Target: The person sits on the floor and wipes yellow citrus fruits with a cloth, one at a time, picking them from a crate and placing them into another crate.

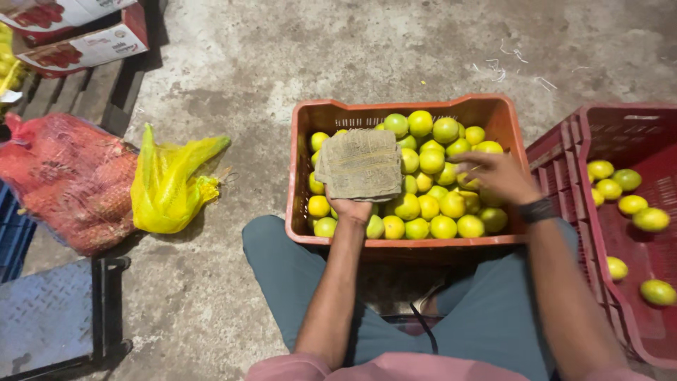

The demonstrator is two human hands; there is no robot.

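An orange plastic crate point(405, 243) in front of me is filled with several yellow-green citrus fruits point(431, 206). My left hand point(350, 207) holds up a folded piece of brownish sackcloth point(360, 164) over the left part of the crate. My right hand point(493, 175), with a dark band at the wrist, rests on the fruits at the crate's right side, fingers curled around one; the fruit under them is mostly hidden.
A red crate point(564, 152) at the right holds several loose fruits point(631, 204). On the concrete floor to the left lie a yellow mesh bag point(169, 185) and a red mesh sack point(67, 180). Cardboard boxes point(84, 44) sit on a pallet; a metal platform point(49, 314) lies lower left.
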